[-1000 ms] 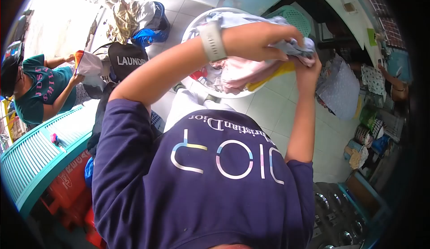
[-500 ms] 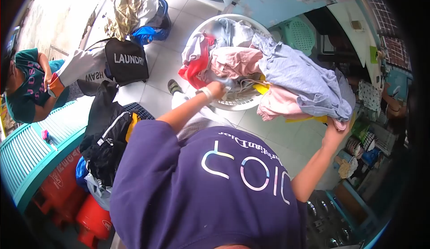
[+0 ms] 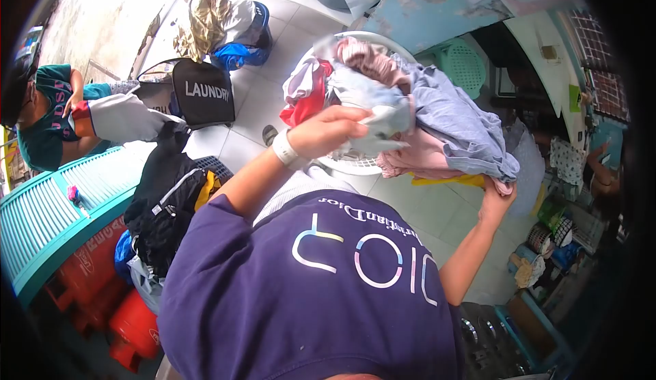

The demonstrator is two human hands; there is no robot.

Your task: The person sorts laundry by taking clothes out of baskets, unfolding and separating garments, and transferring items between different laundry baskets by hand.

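In the head view, we see our left hand (image 3: 331,132) over the near side of a round white basket (image 3: 352,167), its grip closed on a pale cloth (image 3: 383,115) that is partly blurred. Our right hand (image 3: 499,198) is out beyond the basket's right side, its fingers curled round the end of a bundle: a blue-grey garment (image 3: 454,110) on top, with a pink cloth (image 3: 430,153) and a yellow cloth (image 3: 443,179) beneath it. The bundle stretches from the basket to that hand. Inside the basket we find a red-and-white cloth (image 3: 307,96) at the left. Farther left stand a black laundry bag (image 3: 201,92) and another person (image 3: 53,117), who holds a white cloth (image 3: 121,117).
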